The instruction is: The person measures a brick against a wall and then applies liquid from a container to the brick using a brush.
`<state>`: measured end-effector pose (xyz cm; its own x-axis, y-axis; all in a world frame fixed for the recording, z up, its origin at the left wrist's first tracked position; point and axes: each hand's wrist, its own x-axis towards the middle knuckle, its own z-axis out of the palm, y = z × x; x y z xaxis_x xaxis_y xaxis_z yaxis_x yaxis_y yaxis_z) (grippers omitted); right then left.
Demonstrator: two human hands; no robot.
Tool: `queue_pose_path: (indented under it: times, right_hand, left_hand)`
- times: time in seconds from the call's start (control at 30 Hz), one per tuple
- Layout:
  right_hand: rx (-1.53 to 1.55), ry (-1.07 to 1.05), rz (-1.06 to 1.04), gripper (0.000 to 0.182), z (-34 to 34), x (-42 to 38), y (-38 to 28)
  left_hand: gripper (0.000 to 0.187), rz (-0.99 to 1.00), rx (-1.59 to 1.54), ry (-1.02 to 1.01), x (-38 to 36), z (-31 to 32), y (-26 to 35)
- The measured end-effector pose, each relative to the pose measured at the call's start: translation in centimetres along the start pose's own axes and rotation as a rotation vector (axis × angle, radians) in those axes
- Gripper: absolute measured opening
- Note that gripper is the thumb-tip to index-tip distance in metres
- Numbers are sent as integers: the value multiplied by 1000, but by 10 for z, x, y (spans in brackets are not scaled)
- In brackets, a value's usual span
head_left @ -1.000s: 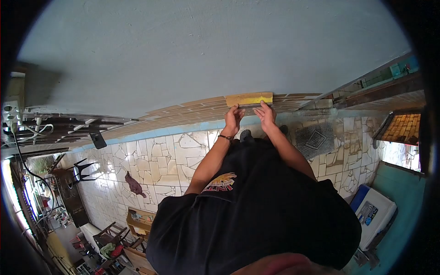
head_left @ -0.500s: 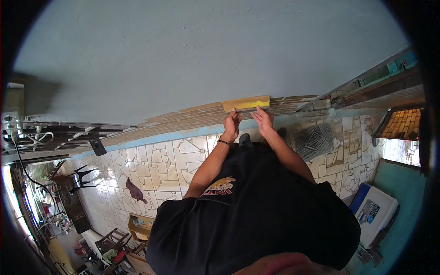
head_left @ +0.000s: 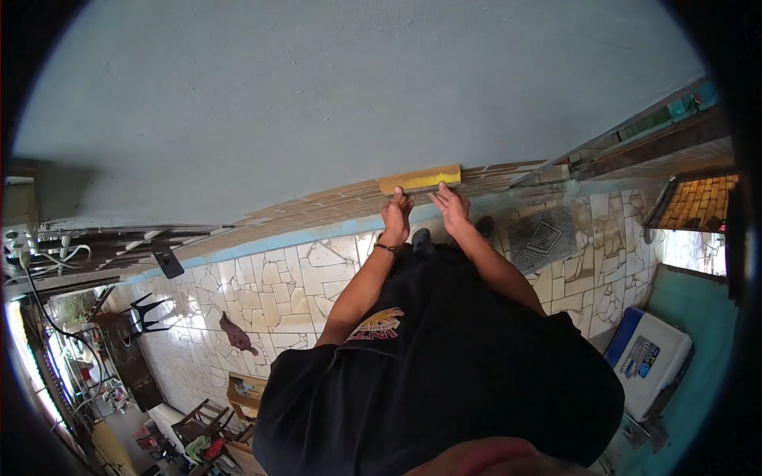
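Note:
A flat, oblong board (head_left: 421, 179), tan with a bright yellow patch at its right end, lies against the wall at the top of the brick-patterned band (head_left: 333, 202). My left hand (head_left: 395, 216) grips its lower edge near the left end, thumb on the front face. Toward the right end, my right hand (head_left: 452, 206) pinches the same edge, thumb up and fingers beneath. A dark bracelet circles my left wrist. The board's back side is hidden.
Grey painted wall (head_left: 341, 95) rises above the band. Below are a stone-patterned tiled floor (head_left: 278, 278), a grey mat (head_left: 543, 242), and a dark red cloth (head_left: 236, 333). A white-and-blue cooler (head_left: 655, 365) stands at right, a black stool (head_left: 147, 313) at left.
The board and both hands appear slightly farther left in view, and the whole scene has shifted a little with my head. Both hands keep the same hold.

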<state>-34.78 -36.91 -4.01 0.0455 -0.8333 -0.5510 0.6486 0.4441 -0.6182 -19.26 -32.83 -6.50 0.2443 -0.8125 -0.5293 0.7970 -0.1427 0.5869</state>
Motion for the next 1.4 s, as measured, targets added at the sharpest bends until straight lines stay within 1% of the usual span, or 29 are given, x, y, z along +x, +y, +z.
queue_pose_path:
  times: [0.13, 0.23, 0.27, 0.33, 0.43, 0.53, 0.63, 0.83, 0.93, 1.03, 1.13, 1.23, 1.33, 1.4]
  right_hand:
    - [9, 16, -5, 23, 6, -3, -5]
    - [30, 24, -11, 17, 8, -3, -8]
    - [39, 27, -16, 16, 9, -1, -9]
    - [37, 37, -15, 16, 11, 0, -11]
    - [20, 38, -11, 16, 14, 2, -15]
    - [-5, 19, -7, 16, 12, 9, -16]
    - [-16, 6, 7, 15, 10, 13, -19]
    - [-40, -22, 5, 14, 10, 23, -23]
    - [-62, -42, 22, 14, 11, 22, -28]
    - [-81, -71, 22, 15, 9, 26, -27]
    - [-89, -78, 11, 14, 6, 29, -23]
    - [-74, -74, 28, 14, 6, 31, -22]
    - [-67, -60, 28, 13, 8, 30, -22]
    - [-64, -45, 15, 13, 11, 29, -20]
  left_hand:
    - [36, 6, 3, -3, -1, 3, 3]
    - [41, 25, 98, 6, -3, 13, 4]
    - [38, 15, 67, 13, -4, 15, 6]
    - [36, -5, 4, 30, 1, 11, 5]
    - [36, 34, 23, 22, 4, 11, 3]
    - [37, 18, 12, 12, 8, 11, 3]
    - [38, 1, 8, 89, 11, 15, 3]
    - [36, 36, -22, 92, 13, 20, 2]
    - [36, 51, -44, 48, 17, 19, 1]
    - [36, 56, 16, 94, 14, 22, 2]
    - [35, 67, 6, 87, 15, 23, 1]
    - [35, 44, 10, 54, 17, 19, 4]
    - [34, 28, 21, 86, 16, 20, 6]
    - [34, 4, 41, 68, 15, 18, 10]
